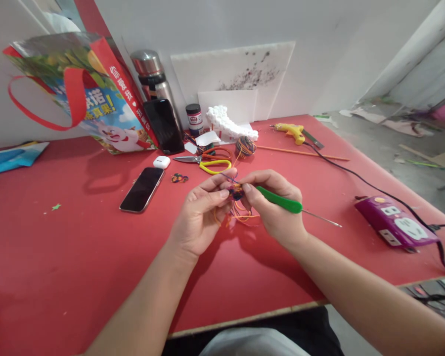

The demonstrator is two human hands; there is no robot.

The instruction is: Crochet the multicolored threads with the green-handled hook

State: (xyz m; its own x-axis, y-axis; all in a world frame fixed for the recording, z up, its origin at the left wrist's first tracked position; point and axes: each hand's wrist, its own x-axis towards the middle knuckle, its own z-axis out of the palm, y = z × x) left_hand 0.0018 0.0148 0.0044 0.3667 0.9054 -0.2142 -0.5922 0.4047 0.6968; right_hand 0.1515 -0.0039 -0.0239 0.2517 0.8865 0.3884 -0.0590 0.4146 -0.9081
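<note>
Between my two hands is a small multicoloured crochet piece (236,191), dark with orange and purple yarn, with loose yarn ends (241,216) dangling under it. My left hand (204,210) pinches its left side between thumb and fingers. The fingers of my right hand (276,205) close round the green handle of a crochet hook (282,200), and its thumb meets the right side of the piece. A thin metal shaft sticks out of the handle to the right; the other end is hidden by my fingers. A strand runs up from the piece to a yarn ball (245,147).
Scissors (203,160), a small yarn scrap (179,178), an earphone case (161,162) and a phone (142,190) lie beyond my left hand. Behind stand another phone (164,126), a bag (107,109) and a flask (159,81). At right are a glue gun (289,131) and purple power strip (396,222).
</note>
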